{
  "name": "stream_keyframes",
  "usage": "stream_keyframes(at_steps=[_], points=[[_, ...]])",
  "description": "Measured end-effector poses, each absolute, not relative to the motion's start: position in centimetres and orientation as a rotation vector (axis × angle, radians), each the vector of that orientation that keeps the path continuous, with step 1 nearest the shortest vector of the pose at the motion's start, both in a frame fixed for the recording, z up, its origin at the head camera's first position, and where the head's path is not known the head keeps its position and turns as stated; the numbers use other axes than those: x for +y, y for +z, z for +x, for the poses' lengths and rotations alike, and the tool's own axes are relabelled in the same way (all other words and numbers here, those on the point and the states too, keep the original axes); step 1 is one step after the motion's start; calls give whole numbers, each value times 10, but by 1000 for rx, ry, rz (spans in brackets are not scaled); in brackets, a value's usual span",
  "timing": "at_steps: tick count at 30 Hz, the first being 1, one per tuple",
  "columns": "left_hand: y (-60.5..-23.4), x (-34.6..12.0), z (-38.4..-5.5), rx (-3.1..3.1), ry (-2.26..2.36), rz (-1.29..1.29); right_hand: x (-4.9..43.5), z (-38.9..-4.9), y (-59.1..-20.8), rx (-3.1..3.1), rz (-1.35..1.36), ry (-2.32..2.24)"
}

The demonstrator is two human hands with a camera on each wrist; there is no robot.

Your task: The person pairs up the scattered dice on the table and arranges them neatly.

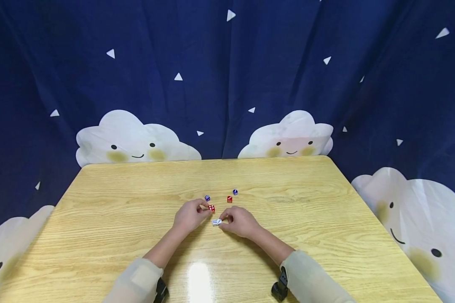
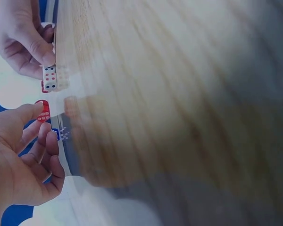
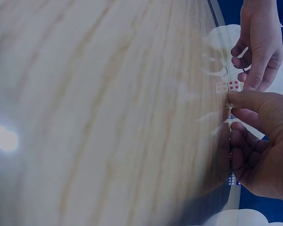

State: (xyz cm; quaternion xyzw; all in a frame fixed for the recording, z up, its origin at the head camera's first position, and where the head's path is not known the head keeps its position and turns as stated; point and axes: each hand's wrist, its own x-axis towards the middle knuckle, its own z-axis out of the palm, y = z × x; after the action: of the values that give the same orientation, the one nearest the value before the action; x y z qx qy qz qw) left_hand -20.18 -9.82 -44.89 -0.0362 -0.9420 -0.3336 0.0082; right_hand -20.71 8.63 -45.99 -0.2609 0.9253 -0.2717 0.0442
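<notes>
My left hand [image 1: 191,216] pinches a red die [image 1: 211,208] between thumb and fingertips; the left wrist view shows this red die [image 2: 45,115] tilted in the grip. Just nearer to me, two white dice [image 1: 215,222] sit side by side on the wooden table. The thumb and a finger of my right hand [image 1: 241,221] pinch the right one of the pair. In the right wrist view, the thumb partly hides the white dice [image 3: 234,85]. Beyond my left fingertips lies a blue die [image 1: 207,198].
Another red die [image 1: 229,199] and a second blue die [image 1: 235,192] lie farther back, beyond the right hand. The wooden table [image 1: 117,202] reaches to a dark blue curtain [image 1: 197,50] printed with clouds. Light glares off the table's near part.
</notes>
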Motion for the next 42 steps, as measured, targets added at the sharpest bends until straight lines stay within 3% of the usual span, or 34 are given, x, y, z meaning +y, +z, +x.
stream_keyframes(at_steps=[42], points=[[-454,-97,-191,-2977,-1063,-230,86,-208,-462,2828,-769,-824]])
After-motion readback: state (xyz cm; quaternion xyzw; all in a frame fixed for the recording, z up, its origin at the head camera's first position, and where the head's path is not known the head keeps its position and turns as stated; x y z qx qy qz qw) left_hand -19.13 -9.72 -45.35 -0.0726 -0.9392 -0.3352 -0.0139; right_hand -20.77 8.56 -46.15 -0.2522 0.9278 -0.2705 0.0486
